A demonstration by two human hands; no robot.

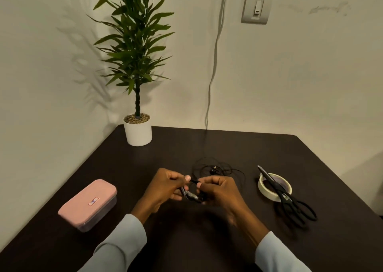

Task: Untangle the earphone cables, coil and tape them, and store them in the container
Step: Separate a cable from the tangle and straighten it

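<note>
Both hands meet over the middle of the dark table [186,240]. My left hand [165,186] and my right hand [219,191] pinch a small coiled black earphone cable [193,196] between them, fingers curled round it. A grey band, probably tape, shows on the coil. A second black earphone cable [217,169] lies loose and tangled on the table just behind my hands. The pink-lidded container [88,204] sits closed at the left. A roll of pale tape [263,185] lies at the right, with black scissors [290,201] resting across it.
A potted plant in a white pot [137,132] stands at the table's back left corner by the wall. A white cord [213,64] hangs down the wall behind the table. A wall switch [257,7] is up at the right.
</note>
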